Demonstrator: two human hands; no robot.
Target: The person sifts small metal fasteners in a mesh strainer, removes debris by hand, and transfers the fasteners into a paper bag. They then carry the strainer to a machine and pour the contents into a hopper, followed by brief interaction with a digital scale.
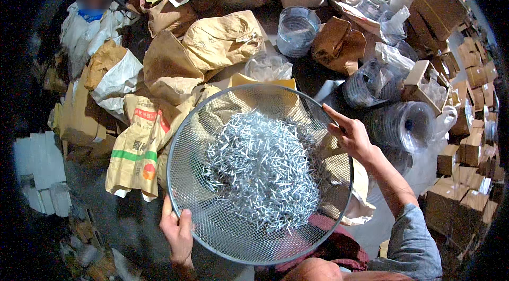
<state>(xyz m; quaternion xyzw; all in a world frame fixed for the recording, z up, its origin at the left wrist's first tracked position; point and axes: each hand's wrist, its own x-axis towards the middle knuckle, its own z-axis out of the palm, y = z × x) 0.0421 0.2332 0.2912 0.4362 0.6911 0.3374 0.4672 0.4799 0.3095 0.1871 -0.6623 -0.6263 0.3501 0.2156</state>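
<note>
A wide round wire-mesh sieve (196,146) with a grey metal rim is held in front of me. Heaped in its middle lie many small silvery metal pins (265,169), like short nails. My left hand (177,233) is closed on the rim at the lower left, with the thumb on top. On the upper right of the rim, my right hand (351,132) grips with its index finger laid along the edge. Beneath the mesh, parts of brown paper sacks and a yellowish box edge (260,79) show through; the rest below is hidden by the pins.
Crumpled brown paper sacks (225,37) crowd the far side, and a printed sack (135,148) lies to the left. Clear plastic tubs (298,32) and coiled clear plastic (408,127) stand on the right. Cardboard boxes (450,201) pile up far right. Another person (95,21) is at the far left.
</note>
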